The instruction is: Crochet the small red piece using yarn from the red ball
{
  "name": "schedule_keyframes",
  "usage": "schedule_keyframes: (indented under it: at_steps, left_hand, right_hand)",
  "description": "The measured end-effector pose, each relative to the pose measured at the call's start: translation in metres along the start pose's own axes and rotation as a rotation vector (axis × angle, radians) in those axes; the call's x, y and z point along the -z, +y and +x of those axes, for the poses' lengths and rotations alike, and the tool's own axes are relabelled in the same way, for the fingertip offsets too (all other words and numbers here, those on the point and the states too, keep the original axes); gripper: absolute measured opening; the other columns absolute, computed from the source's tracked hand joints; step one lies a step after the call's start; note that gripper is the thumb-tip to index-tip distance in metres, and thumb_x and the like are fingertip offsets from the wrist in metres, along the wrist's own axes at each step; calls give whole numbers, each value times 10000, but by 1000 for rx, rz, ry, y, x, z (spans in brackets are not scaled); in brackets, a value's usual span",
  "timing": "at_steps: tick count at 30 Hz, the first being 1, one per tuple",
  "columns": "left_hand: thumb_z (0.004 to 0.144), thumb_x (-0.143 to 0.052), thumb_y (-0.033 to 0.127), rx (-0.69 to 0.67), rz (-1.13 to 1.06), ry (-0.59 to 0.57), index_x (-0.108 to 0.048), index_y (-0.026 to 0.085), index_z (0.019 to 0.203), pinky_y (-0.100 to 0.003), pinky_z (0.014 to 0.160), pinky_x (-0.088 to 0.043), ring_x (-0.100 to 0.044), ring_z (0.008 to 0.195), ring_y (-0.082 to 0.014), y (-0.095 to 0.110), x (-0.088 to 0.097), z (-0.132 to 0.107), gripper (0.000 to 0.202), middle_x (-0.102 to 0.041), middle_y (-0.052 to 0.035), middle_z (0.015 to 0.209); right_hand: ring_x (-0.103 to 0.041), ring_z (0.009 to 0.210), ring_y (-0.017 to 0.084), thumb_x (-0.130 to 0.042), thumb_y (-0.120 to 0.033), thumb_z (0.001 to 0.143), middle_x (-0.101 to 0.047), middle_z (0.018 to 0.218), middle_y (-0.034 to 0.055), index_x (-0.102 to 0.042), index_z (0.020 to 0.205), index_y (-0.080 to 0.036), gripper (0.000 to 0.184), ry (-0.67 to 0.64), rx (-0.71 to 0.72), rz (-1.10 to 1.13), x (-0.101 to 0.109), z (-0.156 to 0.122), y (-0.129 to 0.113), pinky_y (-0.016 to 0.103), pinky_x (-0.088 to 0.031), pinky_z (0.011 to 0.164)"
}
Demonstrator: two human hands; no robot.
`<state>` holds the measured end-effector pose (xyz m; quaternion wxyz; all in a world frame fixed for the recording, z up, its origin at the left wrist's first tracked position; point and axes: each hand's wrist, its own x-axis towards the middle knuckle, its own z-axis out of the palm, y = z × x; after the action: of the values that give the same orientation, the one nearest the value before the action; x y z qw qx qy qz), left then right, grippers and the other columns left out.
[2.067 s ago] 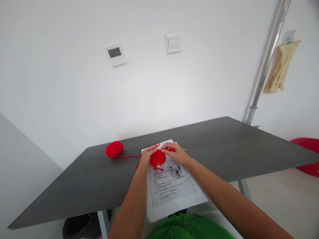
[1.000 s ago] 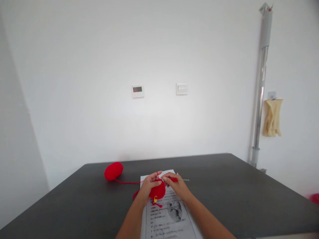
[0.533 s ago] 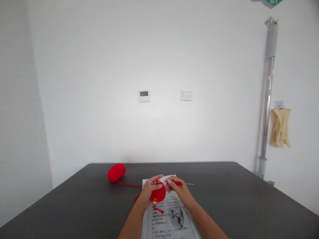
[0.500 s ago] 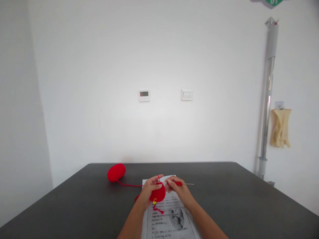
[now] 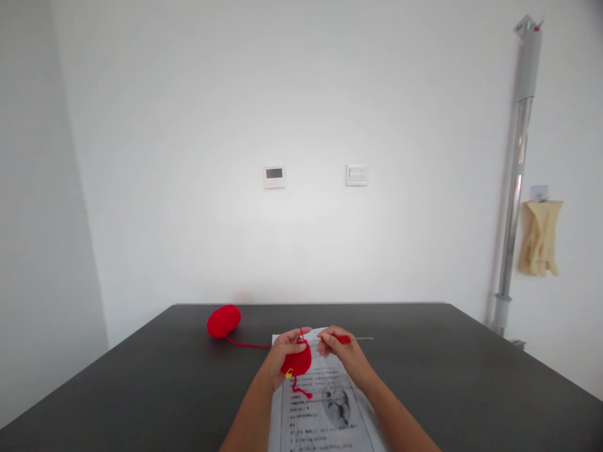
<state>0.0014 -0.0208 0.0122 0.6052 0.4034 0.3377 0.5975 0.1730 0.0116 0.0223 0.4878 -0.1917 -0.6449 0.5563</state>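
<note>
1. left hand (image 5: 282, 355) pinches the red crochet piece (image 5: 298, 363) at its rim; right hand (image 5: 345, 353) is closed on the crochet hook (image 5: 343, 339) by its red handle.
2. i'd keep the strand taut over the left forefinger and work the hook tip small, close to the rim.
3. i see the piece as a small red cup with a yellow marker (image 5: 289, 373) clipped on, held just above the printed sheet (image 5: 325, 411) on the dark table (image 5: 141, 389); its yarn (image 5: 245, 344) trails left to the ball (image 5: 223, 321).
</note>
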Motion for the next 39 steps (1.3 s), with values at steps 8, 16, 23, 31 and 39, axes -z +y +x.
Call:
schedule_keyframes:
  at_steps: [8,16,23,31,39]
  left_hand:
    - [500,-732,145,70,14,-39,-693,116,907,-231,505,-344,-508,490,-100,4,6,-2,410,-607,-43,611]
    - [509,-706,124,116,36,-103,-730,173,825,-272,493,-316,-485,479,-120,7,5,-7,320,-633,-53,614]
    - [531,-699,143,125,25,-204,-682,121,882,-213,443,-311,-496,449,-99,1,12,-2,352,-603,-42,577]
    - [512,-733,148,108,-15,-287,-655,89,853,-190,432,-330,-525,446,-98,-4,16,2,355,-612,-41,574]
    - [533,-730,166,129,39,-286,-655,98,838,-191,434,-328,-527,443,-99,-2,15,-1,322,-605,-40,566]
  right_hand:
    - [-564,567,138,-595,-424,779,-643,623,32,-640,745,-150,280,-112,13,-26,6,-1,-4,267,-441,570]
    - [-576,569,138,-618,-397,764,-646,611,34,-652,731,-138,264,-156,-18,22,10,-4,-13,270,-447,570]
    - [-581,582,134,-620,-356,777,-658,635,41,-646,737,-128,233,-184,-39,64,12,-5,-15,259,-442,577]
    - [-571,539,123,-646,-346,762,-661,613,43,-656,750,-120,227,-215,-73,153,15,-3,-11,241,-413,536]
    - [-564,528,122,-650,-338,760,-655,597,44,-658,744,-118,221,-183,-53,199,12,-4,-14,243,-402,530]
